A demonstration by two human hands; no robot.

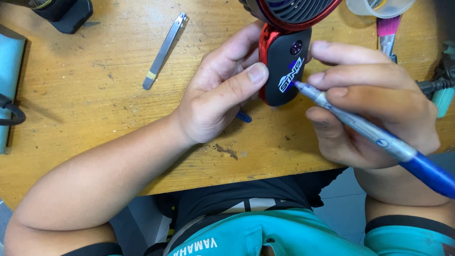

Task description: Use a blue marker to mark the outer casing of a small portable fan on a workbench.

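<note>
Our left hand (219,90) grips the black-and-red fob (283,71) near the table's (95,118) far edge, thumb pressed on its face. Our right hand (374,109) holds a blue marker (374,135), tip touching the fob's lettering. Metal tweezers (164,51) lie apart toward the far left. A pink brush (387,33) sits at the far right.

Worn wooden tabletop (95,132); slim folded metal tool w/ yellow band (164,50); pink-bristled brush (387,29); clear plastic cup (379,7); black fan grille (296,9).
</note>
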